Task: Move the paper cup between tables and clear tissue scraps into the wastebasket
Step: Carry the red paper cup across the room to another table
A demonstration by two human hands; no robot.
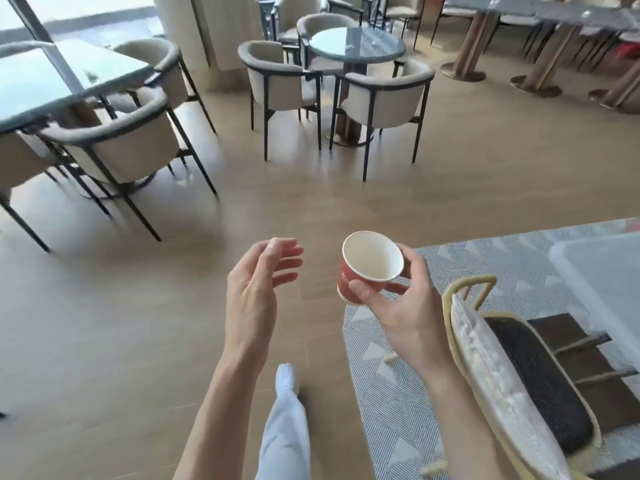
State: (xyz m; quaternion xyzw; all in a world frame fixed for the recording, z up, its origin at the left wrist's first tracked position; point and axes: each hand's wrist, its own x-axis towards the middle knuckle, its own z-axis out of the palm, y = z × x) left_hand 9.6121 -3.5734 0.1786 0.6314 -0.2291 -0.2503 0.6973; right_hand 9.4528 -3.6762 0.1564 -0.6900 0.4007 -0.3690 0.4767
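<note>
Head view: my right hand (398,299) grips the empty paper cup (369,266) mid-air over the floor, left hand (258,282) loose and empty. Cup's between tables, not yet set down; tissue scraps and wastebasket aren't in sight.

Bright daylight from the window (31,26), glare on tabletops, blurred, warped edges.
</note>
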